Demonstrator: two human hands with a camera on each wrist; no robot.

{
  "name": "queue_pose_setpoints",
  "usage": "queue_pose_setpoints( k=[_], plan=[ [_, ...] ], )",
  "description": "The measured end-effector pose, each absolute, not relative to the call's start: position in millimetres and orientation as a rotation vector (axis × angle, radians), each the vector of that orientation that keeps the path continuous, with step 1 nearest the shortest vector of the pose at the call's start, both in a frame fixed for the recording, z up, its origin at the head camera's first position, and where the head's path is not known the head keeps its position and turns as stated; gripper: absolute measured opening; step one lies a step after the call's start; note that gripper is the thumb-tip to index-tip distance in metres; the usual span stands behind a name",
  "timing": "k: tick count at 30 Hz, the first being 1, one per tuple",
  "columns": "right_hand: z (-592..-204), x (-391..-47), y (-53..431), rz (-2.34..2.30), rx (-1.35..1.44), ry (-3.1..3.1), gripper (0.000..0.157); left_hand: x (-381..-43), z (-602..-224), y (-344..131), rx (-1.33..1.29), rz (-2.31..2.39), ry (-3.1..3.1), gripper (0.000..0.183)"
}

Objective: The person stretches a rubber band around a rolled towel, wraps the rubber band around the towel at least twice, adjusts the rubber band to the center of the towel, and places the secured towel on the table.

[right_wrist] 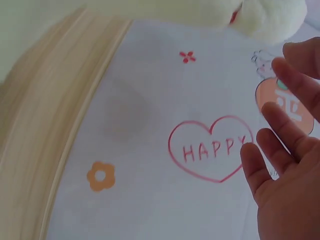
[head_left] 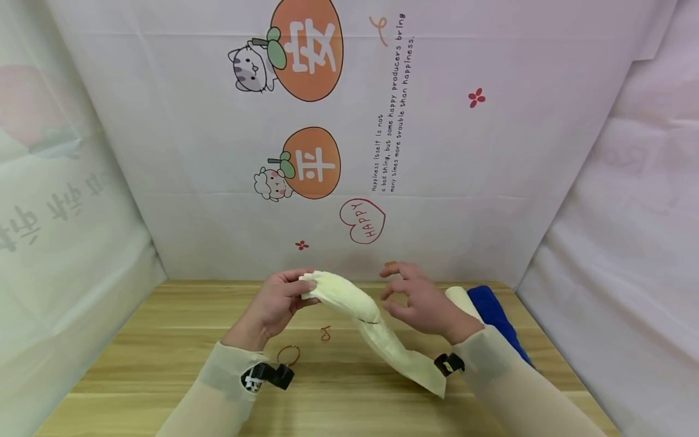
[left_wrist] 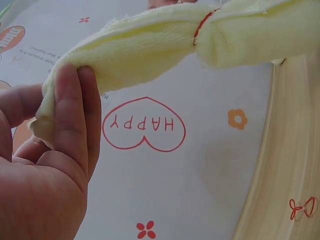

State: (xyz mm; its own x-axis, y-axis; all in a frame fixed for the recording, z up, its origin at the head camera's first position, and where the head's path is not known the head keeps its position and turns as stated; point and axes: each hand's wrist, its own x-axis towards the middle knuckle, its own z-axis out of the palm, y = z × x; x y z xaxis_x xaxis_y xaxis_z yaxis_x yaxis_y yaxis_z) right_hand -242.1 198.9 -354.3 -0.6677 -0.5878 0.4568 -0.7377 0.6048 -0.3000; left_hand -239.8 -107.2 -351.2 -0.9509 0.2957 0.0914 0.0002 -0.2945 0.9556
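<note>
A pale yellow towel [head_left: 341, 293], folded into a long strip, hangs above the table. Its upper end is pinched between the thumb and fingers of my left hand [head_left: 278, 303]. Around the towel's middle runs a thin red band [left_wrist: 204, 25], where the cloth is drawn in. Beyond that band the rest slopes down to the right, its tail near the right forearm. My right hand [head_left: 420, 297] hovers just right of the towel, fingers spread and slightly bent. Nothing lies between those fingers in the right wrist view, and the towel [right_wrist: 270, 20] passes above them.
On the wooden table [head_left: 180, 340] lie a twisted red band [head_left: 326, 333] and a looped one [head_left: 288, 355]. At the right, behind the right forearm, are a cream roll of cloth [head_left: 461, 300] and a blue one [head_left: 494, 312]. White printed sheets [head_left: 464, 182] hang at the back and sides.
</note>
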Motion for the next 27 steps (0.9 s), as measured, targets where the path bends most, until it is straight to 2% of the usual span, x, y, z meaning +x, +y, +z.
queue_pose_setpoints(
  k=[7, 12, 15, 18, 23, 27],
  plan=[
    [-350, -225, 171, 0.741, 0.987, -2.538, 0.041, -236, -346, -101, 0.360, 2.370, 1.733, 0.027],
    [-353, -218, 151, 0.661, 0.848, -2.491, 0.050, -233, -345, -97, 0.396, 2.368, 1.704, 0.024],
    [-358, -216, 142, 0.622, 0.783, -2.461, 0.046, -230, -346, -97, 0.492, 2.362, 1.637, 0.026],
    [-358, -215, 138, 0.737, 0.749, -2.473, 0.035, -229, -348, -98, 0.638, 2.355, 1.548, 0.034],
    [-350, -217, 143, 1.094, 0.732, -2.565, 0.015, -230, -353, -101, 0.838, 2.310, 1.566, 0.065],
    [-346, -221, 149, 1.298, 0.831, -2.662, 0.011, -229, -357, -98, 0.980, 2.173, 1.638, 0.089]
  ],
)
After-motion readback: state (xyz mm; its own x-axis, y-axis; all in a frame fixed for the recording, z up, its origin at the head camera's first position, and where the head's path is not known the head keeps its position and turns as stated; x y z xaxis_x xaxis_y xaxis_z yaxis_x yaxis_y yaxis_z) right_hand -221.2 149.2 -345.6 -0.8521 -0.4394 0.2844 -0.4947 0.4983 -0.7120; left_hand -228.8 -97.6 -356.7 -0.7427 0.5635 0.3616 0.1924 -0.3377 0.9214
